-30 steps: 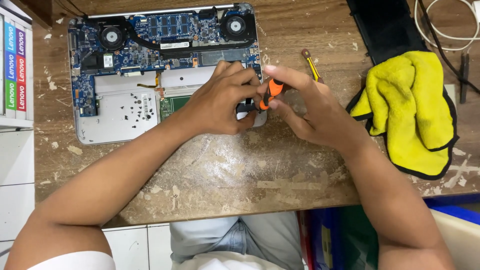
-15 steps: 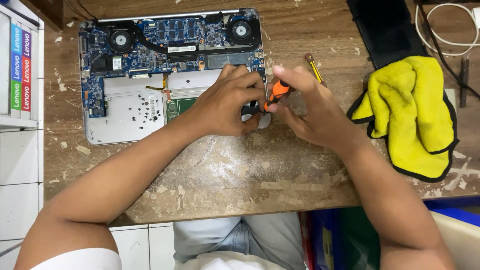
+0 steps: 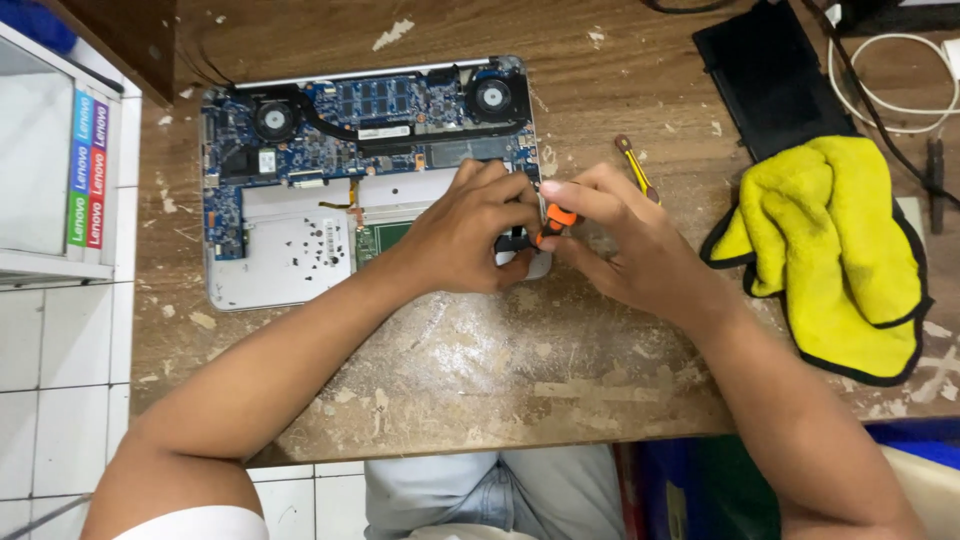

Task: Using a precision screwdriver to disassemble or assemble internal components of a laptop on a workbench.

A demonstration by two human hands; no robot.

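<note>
A worn wooden bench (image 3: 470,370), its top scuffed and flecked with pale paint, carries an opened laptop (image 3: 290,250) at upper left, a yellow cloth (image 3: 830,250) at right, a black slab (image 3: 770,75) above it, and a small screwdriver (image 3: 634,166) between.

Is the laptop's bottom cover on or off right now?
Off. The laptop lies with its insides bare: blue circuit board and both fans show, while the hands work at its right edge.

The left hand (image 3: 470,235) hides the orange screwdriver's (image 3: 553,222) tip.
</note>
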